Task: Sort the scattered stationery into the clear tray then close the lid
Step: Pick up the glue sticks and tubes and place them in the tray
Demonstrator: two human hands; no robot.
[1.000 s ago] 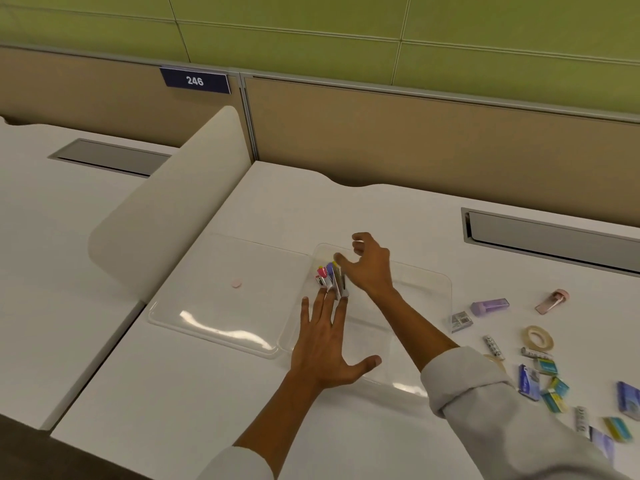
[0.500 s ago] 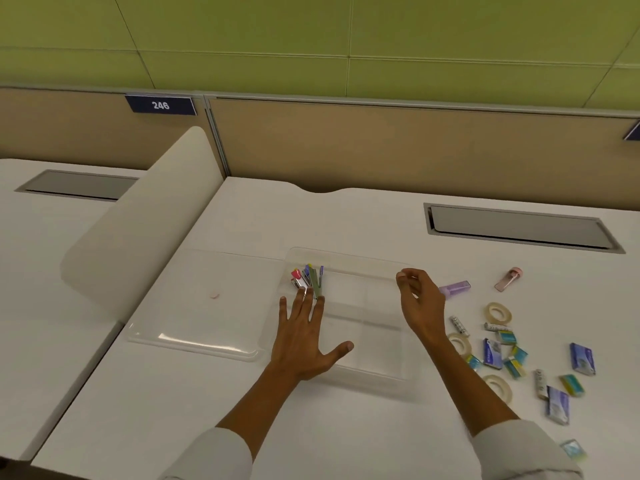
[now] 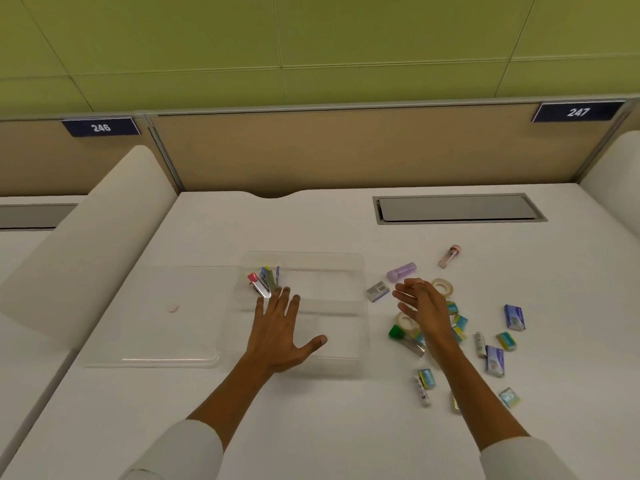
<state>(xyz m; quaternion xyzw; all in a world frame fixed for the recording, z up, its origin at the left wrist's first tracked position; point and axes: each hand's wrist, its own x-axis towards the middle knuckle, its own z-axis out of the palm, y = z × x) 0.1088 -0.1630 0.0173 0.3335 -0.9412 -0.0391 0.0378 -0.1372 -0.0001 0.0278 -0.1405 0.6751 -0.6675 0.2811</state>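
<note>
Your right hand (image 3: pixel 424 308) has left the tray (image 3: pixel 360 271), now hovering open and empty over the stationery; your left hand (image 3: pixel 278 327) lies flat, fingers spread, on the tray.

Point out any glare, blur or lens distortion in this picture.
Head view: glare streaks along the near edge of the clear lid; wide-angle bowing curves the desk edges and wall panels; the right hand is slightly motion-blurred; lighting is soft, shadows faint.

The table (image 3: pixel 311 220) is white, the wall (image 3: pixel 311 36) is green, and one small case (image 3: pixel 401 271) is light purple.
</note>
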